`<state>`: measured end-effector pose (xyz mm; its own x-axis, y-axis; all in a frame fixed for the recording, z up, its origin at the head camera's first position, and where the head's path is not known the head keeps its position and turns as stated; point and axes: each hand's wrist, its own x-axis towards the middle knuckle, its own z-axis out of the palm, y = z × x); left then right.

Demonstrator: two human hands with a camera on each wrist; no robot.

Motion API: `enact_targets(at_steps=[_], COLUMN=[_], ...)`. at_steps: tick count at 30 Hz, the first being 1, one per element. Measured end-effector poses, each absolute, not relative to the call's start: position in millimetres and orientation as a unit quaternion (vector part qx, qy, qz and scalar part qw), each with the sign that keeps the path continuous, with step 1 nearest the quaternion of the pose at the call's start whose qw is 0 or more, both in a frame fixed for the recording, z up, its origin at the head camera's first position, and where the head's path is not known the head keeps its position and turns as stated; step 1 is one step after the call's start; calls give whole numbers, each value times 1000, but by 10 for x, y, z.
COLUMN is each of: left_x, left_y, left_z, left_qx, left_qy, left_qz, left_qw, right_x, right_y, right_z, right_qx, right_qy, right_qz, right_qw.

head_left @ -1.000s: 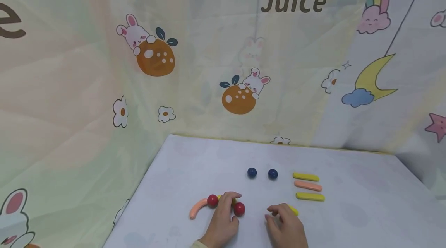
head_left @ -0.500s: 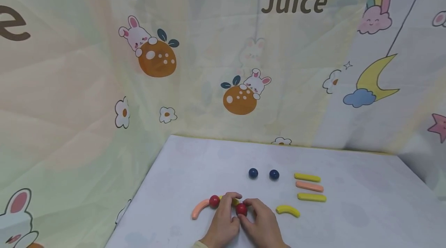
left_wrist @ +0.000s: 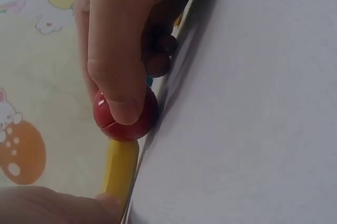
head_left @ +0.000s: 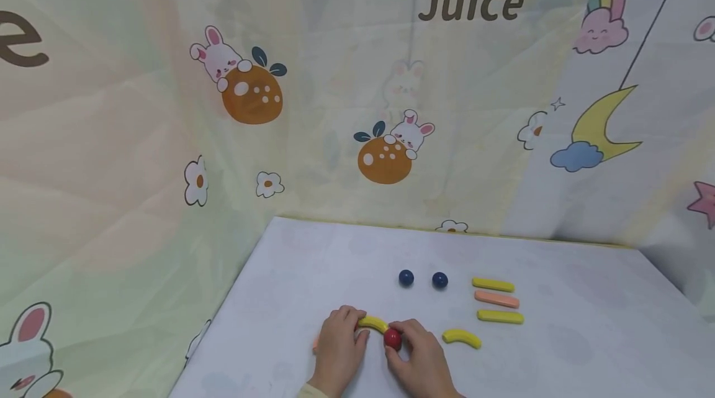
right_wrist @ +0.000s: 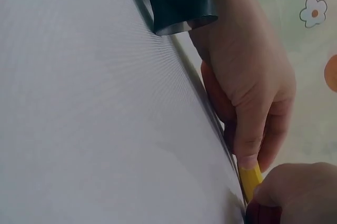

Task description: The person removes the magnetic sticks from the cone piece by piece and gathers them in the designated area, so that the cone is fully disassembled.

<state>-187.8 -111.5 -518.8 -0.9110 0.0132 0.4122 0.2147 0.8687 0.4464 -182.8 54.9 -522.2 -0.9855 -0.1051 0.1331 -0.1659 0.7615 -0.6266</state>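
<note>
My left hand [head_left: 337,348] grips the left end of a curved yellow rod [head_left: 373,323] lying on the white table. To its right, my right hand [head_left: 420,357] pinches a glossy red ball [head_left: 393,339] between thumb and fingers, against the rod's other end. In the left wrist view, the ball [left_wrist: 126,121] meets the tip of the yellow rod [left_wrist: 120,168]. A bit of a curved pink rod [head_left: 315,345] peeks out left of my left hand. Dark red shows behind the left thumb in the right wrist view, mostly hidden.
Two dark blue balls [head_left: 406,278] sit farther back on the table [head_left: 335,255]. Straight rods, two yellow and one pink [head_left: 496,299], lie in a row at the right. Nearer is a loose curved yellow rod [head_left: 462,339]. A printed curtain [head_left: 318,75] hangs behind the table.
My right hand has come left from beside the loose yellow rod and taken hold of the red ball. My left hand has shifted left along the chain, covering the other red ball.
</note>
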Motion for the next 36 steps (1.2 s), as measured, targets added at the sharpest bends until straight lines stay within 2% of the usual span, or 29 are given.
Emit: enact_targets(at_steps=[3, 9, 13, 22, 28, 36], left_x=[-1897, -1913, -1914, -1948, -1914, -1904], left_y=[-1123, -1141, -1152, -1125, -1134, -1143], left_z=[-5220, -5249, -5259, -5269, -5253, -5250], left_qx=[-57, -43, -44, -45, -52, -55], left_qy=[-951, -948, -945, -946, -943, -943], left_qz=[-238, -243, -249, -249, -255, -259], left_qw=[187, 201, 208, 201, 209, 202], right_x=[-1822, -1829, -1866, -2183, -2409, -2543], right_y=[556, 607, 644, 749, 799, 829], right_z=[-5202, -5190, -5174, -5073, -5048, -5020], right_qx=[89, 122, 108, 30, -13, -20], right_qy=[-935, -929, -918, -922, -912, -928], right_qz=[341, 351, 381, 380, 404, 369], right_qw=[33, 6, -5, 72, 65, 56])
